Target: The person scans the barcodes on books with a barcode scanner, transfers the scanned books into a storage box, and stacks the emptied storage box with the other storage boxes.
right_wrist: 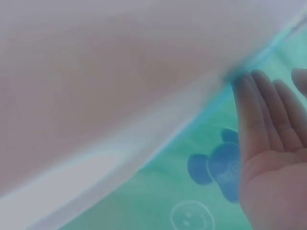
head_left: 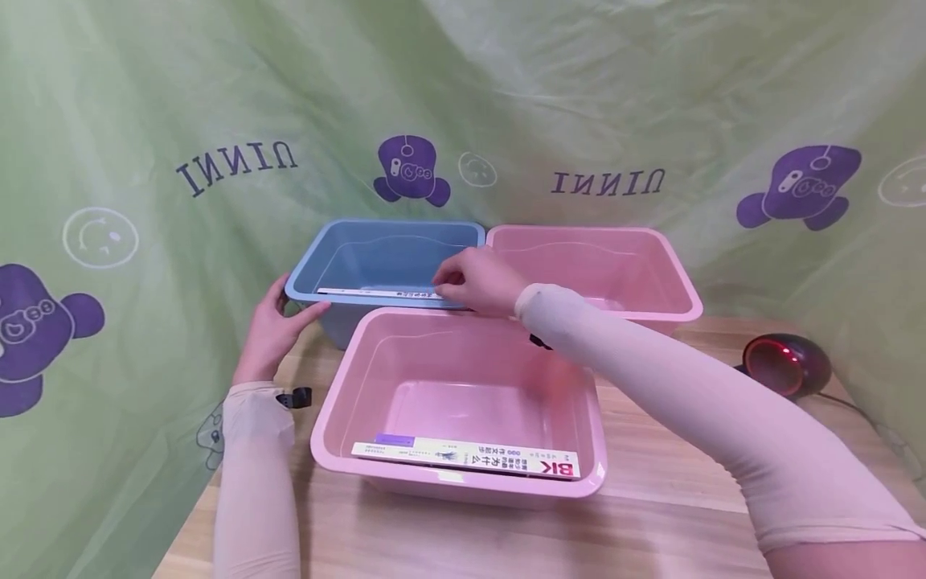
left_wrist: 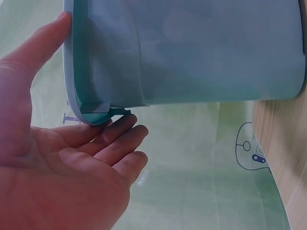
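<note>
on my feed, the left hand [head_left: 273,334] touches the blue bin's [head_left: 391,251] corner, thumb on the rim, fingers loosely extended. a thin white book [head_left: 372,294] sits inside along the near wall. i see the right hand [head_left: 486,281] by its end, fingers released (i cannot tell whether they touch it). the nearer pink bin [head_left: 338,402] holds another book [head_left: 470,457].

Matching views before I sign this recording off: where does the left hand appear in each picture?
Head: left hand left of centre, at the blue bin.
Left wrist: left hand at lower left.
Right wrist: not in it.
Shared landmark: the green curtain, behind everything.
</note>
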### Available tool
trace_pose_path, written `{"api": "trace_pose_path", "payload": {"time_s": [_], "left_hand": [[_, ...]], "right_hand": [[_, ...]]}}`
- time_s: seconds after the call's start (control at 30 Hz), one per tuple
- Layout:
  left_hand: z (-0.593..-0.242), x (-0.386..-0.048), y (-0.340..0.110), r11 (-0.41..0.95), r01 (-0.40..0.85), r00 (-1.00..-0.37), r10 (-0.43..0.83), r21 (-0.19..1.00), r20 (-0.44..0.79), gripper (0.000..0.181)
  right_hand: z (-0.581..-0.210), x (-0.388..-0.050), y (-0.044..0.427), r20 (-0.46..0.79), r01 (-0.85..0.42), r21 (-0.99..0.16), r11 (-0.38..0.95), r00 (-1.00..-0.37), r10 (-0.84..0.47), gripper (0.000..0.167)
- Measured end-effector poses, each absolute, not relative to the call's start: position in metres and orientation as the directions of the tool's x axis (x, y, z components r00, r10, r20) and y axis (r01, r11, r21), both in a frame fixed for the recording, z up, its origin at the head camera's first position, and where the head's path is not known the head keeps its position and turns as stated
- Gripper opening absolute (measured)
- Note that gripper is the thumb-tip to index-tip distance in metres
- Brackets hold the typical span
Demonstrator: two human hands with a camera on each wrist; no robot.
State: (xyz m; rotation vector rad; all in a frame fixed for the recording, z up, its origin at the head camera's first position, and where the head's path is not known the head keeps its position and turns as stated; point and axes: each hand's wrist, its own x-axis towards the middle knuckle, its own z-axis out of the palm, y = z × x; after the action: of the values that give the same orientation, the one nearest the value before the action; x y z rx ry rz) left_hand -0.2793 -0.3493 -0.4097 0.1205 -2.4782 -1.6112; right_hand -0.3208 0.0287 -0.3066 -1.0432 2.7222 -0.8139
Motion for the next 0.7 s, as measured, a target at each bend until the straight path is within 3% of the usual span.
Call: {"api": "trace_pose_path", "payload": {"time_s": [0.3, 0.7], "left_hand": [[-0.41, -0.276, -0.344, 0.374, 0.021, -0.979, -0.179, 0.927, 0.095, 0.101], [-0.406, -0.277, -0.345, 0.337, 0.052, -0.97, -0.207, 0.94, 0.128, 0.094]], "right_hand": [[-0.286, -0.274, 0.073, 0.119, -0.577, -0.587, 0.568, -0.756, -0.644, 0.023], [-0.285, -0.201, 0.145, 0.021, -0.494, -0.64, 0.589, -0.777, -0.629, 0.021]]}}
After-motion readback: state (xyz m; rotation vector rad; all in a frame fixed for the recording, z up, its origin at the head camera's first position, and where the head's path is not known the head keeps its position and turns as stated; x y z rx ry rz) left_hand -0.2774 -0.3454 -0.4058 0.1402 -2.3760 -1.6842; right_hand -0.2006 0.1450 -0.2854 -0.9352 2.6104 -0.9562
